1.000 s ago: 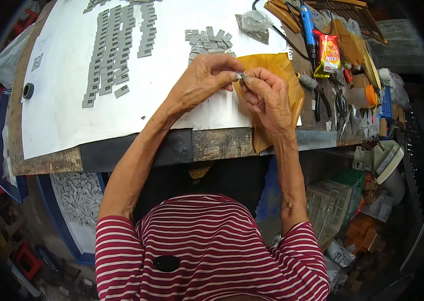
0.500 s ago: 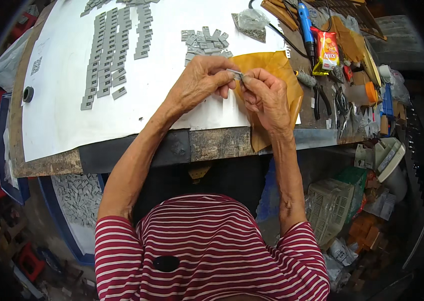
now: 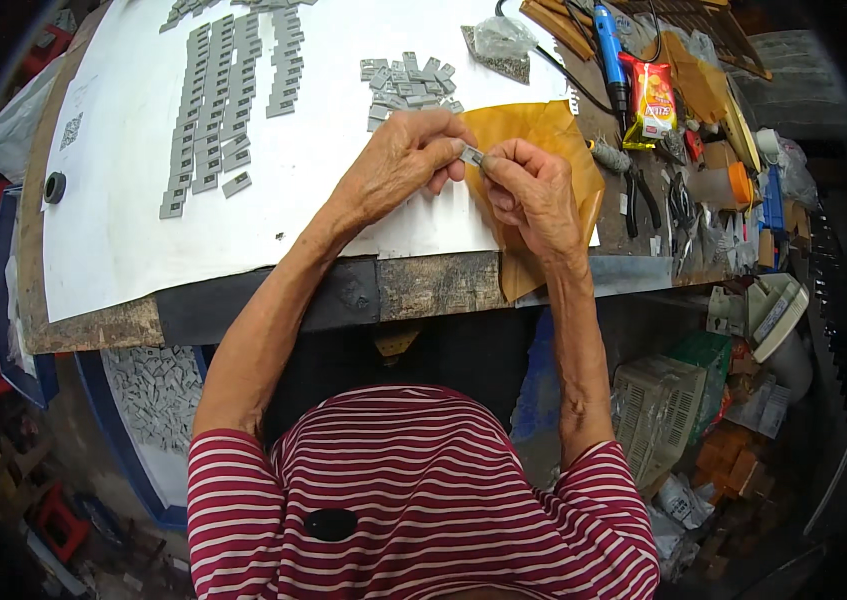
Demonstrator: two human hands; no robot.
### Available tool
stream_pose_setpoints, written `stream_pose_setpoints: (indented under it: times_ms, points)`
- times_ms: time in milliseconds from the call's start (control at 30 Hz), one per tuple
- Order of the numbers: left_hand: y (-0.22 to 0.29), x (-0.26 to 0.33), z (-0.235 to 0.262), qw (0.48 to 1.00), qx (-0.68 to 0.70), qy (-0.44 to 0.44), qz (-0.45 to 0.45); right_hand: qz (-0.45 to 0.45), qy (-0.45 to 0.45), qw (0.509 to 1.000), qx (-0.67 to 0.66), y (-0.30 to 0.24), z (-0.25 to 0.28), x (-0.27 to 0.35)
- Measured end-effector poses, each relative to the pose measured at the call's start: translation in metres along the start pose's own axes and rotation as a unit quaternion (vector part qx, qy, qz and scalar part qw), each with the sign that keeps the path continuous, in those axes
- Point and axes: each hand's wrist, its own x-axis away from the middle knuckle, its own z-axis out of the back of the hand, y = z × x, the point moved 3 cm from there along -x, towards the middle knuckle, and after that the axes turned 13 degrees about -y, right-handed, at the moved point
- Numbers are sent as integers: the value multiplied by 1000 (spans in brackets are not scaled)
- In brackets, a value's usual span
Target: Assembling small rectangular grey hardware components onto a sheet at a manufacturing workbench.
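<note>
Between my two hands, above the table's near side, is a small grey rectangular piece (image 3: 472, 156). My left hand (image 3: 405, 165) pinches one end of it between thumb and forefinger. My right hand (image 3: 535, 195) closes its thumb and forefinger at the other end; whether a tiny part sits in those fingertips is hidden. Under my right hand lies a sheet of brown paper (image 3: 568, 140). A loose pile of similar grey pieces (image 3: 411, 85) rests just beyond my hands. Farther left, more such pieces (image 3: 205, 110) stand in overlapping columns on the white sheet (image 3: 123, 220).
On the right lie a blue electric screwdriver (image 3: 611, 50), a red and yellow packet (image 3: 653, 100), black-handled pliers (image 3: 641, 200) and other tools. A bag of tiny metal parts (image 3: 498, 60) is at the back. Below left, a blue bin (image 3: 123, 430) holds many grey pieces.
The grey piece has been tilted, so its flat face now shows more between my fingertips. My hands have otherwise stayed in nearly the same place.
</note>
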Motion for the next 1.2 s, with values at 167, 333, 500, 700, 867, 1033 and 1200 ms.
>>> stream_pose_setpoints:
  times_ms: [167, 333, 500, 700, 867, 1033, 1200]
  points:
    - [-2, 0, -1, 999, -48, 10, 2, -5, 6, 1000, 2, -1, -1, 1]
    - [0, 1, -3, 996, -86, 14, 2, -10, 17, 1000, 9, -1, -1, 0]
    - [2, 1, -3, 997, -79, 10, 14, -11, 24, 1000, 14, -1, -1, -1]
    - [-1, 1, -2, 998, -63, 4, 6, -5, 15, 1000, 5, 0, -1, -2]
    - [0, 0, -2, 999, -53, -3, 1, 3, 0, 1000, -4, 4, 1, -2]
    - [-1, 1, -2, 999, -53, -3, 3, 17, 11, 999, -30, 7, -4, -2]
    - [-2, 0, -2, 998, -56, -7, 4, 8, 3, 1000, -9, 8, -2, -2]
